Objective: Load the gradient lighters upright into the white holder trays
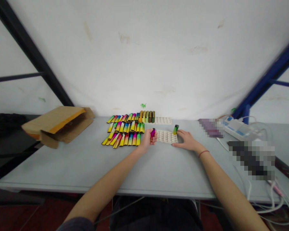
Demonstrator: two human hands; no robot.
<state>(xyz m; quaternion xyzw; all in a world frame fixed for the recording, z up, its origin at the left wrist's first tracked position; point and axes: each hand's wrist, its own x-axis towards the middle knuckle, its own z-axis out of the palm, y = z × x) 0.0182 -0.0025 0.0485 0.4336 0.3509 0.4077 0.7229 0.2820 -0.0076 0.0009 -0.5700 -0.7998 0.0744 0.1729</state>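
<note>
My left hand point(147, 141) is closed around a purple lighter point(153, 134), held upright at the left edge of a white tray point(167, 137) with rows of round hollows. My right hand point(188, 141) rests at the tray's right end, thumb and fingers spread apart at its edge. A green and yellow lighter point(175, 129) stands in the tray's far right corner, close to the right fingertips; whether they touch it I cannot tell. Left of my left hand, several shiny multicoloured lighters point(125, 128) lie in three rows on the table.
Behind the tray, a second white tray point(163, 120) carries a block of upright lighters point(146, 116) on its left part. An open cardboard box point(60, 123) lies at the left. To the right are a power strip point(238, 126), cables point(249, 189) and blurred-out items. A wall backs the grey table point(159, 173).
</note>
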